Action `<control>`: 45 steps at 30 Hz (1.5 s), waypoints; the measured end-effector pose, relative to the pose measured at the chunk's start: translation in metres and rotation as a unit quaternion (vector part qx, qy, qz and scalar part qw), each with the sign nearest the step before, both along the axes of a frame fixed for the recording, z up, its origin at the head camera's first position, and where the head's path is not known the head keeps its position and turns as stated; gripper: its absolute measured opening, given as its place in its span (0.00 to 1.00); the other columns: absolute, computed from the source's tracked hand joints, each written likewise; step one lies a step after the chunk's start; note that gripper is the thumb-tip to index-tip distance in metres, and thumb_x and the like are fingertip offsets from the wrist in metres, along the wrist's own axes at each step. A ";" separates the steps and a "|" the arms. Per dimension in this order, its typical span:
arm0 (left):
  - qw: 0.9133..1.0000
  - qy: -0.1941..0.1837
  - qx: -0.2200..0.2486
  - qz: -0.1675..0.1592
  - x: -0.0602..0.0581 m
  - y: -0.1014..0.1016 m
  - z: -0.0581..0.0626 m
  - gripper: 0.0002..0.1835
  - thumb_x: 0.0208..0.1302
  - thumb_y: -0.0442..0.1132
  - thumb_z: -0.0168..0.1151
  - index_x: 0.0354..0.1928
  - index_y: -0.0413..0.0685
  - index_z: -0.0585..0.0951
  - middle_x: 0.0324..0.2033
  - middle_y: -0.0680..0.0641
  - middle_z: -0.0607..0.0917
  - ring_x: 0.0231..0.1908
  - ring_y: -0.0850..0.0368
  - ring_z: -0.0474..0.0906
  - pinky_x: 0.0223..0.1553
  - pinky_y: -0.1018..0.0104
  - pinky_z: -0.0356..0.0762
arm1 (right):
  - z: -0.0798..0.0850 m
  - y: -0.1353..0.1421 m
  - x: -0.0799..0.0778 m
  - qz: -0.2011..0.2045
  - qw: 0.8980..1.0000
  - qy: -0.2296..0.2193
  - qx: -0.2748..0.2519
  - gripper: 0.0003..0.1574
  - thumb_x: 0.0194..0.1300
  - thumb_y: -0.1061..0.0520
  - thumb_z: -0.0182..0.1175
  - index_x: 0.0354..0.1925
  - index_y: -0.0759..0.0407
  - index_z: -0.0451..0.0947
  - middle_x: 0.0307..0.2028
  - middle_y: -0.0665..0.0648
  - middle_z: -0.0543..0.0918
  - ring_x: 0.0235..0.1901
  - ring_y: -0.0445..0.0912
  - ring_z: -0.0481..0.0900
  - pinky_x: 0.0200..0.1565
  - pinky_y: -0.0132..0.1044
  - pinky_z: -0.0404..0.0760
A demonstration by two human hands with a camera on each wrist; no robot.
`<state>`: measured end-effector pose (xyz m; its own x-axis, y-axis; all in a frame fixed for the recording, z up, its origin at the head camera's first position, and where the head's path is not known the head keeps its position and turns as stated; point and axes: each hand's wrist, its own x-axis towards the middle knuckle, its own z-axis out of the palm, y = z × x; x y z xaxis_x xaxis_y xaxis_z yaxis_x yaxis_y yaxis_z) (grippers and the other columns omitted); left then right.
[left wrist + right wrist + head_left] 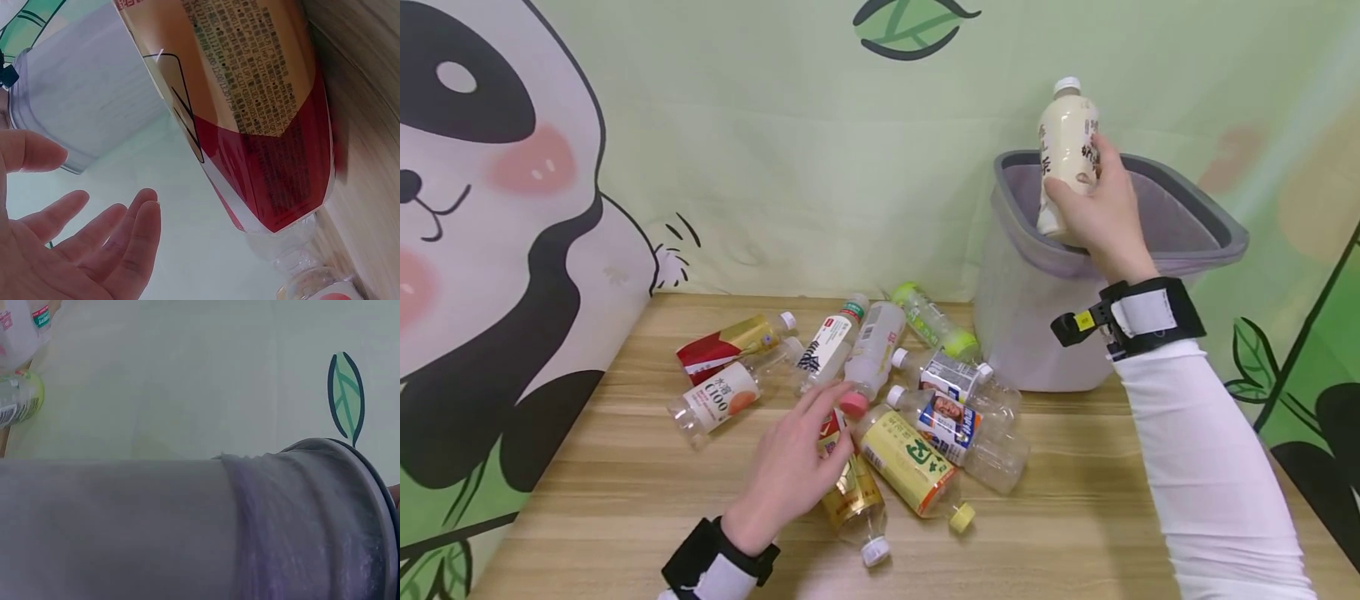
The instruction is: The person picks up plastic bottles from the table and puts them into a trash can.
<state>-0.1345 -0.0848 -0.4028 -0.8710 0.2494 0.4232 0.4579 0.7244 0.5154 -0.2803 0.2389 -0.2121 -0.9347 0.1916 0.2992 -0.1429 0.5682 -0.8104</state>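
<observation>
My right hand [1105, 212] grips a cream-coloured plastic bottle [1066, 137] with a white cap, held upright at the near rim of a grey bin [1037, 325]. The bottle's base is partly hidden behind the rim and the hand. Over the wooden table hovers my left hand [786, 462], fingers spread and loosely bent, beside a gold-and-red bottle [853, 496] with a white cap. In the left wrist view the fingers [140, 256] hold nothing, and a gold-and-red label [262, 125] looms close. The right wrist view is mostly bin wall [125, 531].
Several bottles lie around: a yellow-label one [910, 458], clear ones with blue labels [951, 421], a green-ended one [932, 321], a pink-capped one [876, 342], a C100 bottle [722, 398] and a red-and-gold one [730, 343]. A printed cloth [820, 167] hangs behind the table.
</observation>
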 end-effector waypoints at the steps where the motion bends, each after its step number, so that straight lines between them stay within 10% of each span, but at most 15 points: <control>1: 1.000 0.001 0.003 0.000 0.000 0.000 0.000 0.29 0.57 0.38 0.61 0.63 0.55 0.72 0.60 0.50 0.74 0.25 0.58 0.72 0.17 0.70 0.65 | 0.000 0.000 0.000 -0.004 1.000 -0.001 0.011 0.46 0.65 0.48 0.54 0.74 0.49 0.45 0.67 0.61 0.60 0.57 0.52 0.66 0.52 0.42 0.74; 9: 1.000 -0.006 0.003 0.003 0.001 0.000 0.000 0.29 0.57 0.38 0.61 0.63 0.56 0.71 0.61 0.51 0.73 0.22 0.60 0.70 0.16 0.71 0.64 | -0.004 -0.002 0.003 -0.023 0.998 0.028 0.049 0.33 0.67 0.51 0.48 0.68 0.56 0.61 0.65 0.61 0.65 0.59 0.53 0.70 0.57 0.48 0.72; 22: 1.000 -0.016 -0.008 0.006 0.000 -0.005 -0.001 0.30 0.56 0.38 0.60 0.63 0.55 0.71 0.60 0.49 0.74 0.29 0.57 0.75 0.17 0.70 0.66 | -0.009 -0.011 0.016 -0.033 0.980 0.169 0.100 0.19 0.66 0.57 0.46 0.47 0.61 0.80 0.44 0.56 0.83 0.40 0.46 0.79 0.42 0.31 0.76; 33: 0.998 0.020 -0.051 0.026 -0.005 -0.015 -0.001 0.26 0.57 0.39 0.60 0.60 0.49 0.74 0.58 0.44 0.75 0.28 0.56 0.75 0.20 0.67 0.72 | -0.046 -0.036 0.051 0.096 0.948 0.295 0.067 0.12 0.63 0.67 0.52 0.41 0.66 0.81 0.34 0.57 0.85 0.30 0.41 0.78 0.33 0.23 0.75; 39: 0.994 0.058 -0.089 0.040 -0.013 -0.025 -0.001 0.23 0.56 0.39 0.61 0.56 0.45 0.76 0.55 0.40 0.77 0.47 0.43 0.77 0.43 0.49 0.78 | -0.078 -0.063 0.068 0.154 0.953 0.258 0.035 0.12 0.60 0.70 0.55 0.42 0.65 0.80 0.35 0.59 0.85 0.32 0.45 0.80 0.34 0.30 0.80; 45: 0.988 0.070 -0.131 0.047 -0.020 -0.036 -0.007 0.25 0.55 0.39 0.61 0.57 0.43 0.75 0.56 0.40 0.77 0.49 0.40 0.75 0.45 0.45 0.76 | -0.113 -0.089 0.077 0.218 0.964 0.145 0.050 0.17 0.59 0.68 0.55 0.49 0.65 0.76 0.43 0.61 0.82 0.39 0.50 0.81 0.40 0.41 0.83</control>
